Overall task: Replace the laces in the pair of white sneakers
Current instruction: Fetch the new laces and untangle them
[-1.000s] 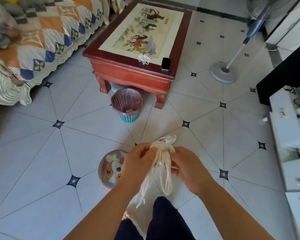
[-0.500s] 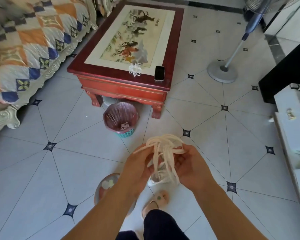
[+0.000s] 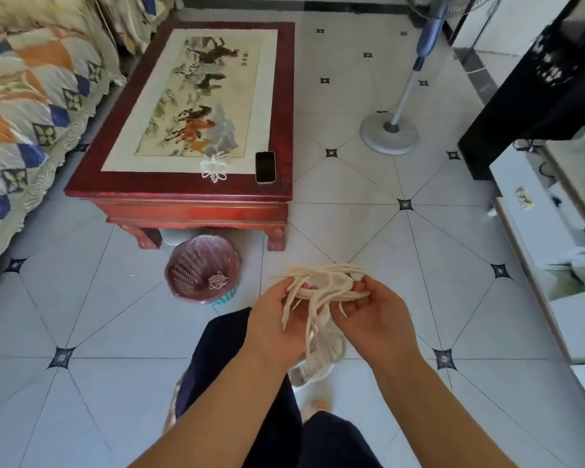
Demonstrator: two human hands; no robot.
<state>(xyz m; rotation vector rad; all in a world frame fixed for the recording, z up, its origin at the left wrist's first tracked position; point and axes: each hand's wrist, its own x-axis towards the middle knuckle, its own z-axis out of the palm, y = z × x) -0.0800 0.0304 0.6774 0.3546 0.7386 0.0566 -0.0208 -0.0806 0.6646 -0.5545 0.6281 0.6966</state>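
Fingers (image 3: 293,289) of the left hand (image 3: 275,324) and those of the right hand (image 3: 374,315) curl around a loose bundle of white laces (image 3: 325,283), pinching it at either side while its ends dangle between the palms. Directly beneath them a white sneaker (image 3: 313,368) lies on the tiled floor (image 3: 368,211), mostly hidden. A lined bin (image 3: 196,265) stands at the front edge of the red table (image 3: 196,211). A knotted lace bundle (image 3: 213,169) and a phone (image 3: 265,166) lie near that edge.
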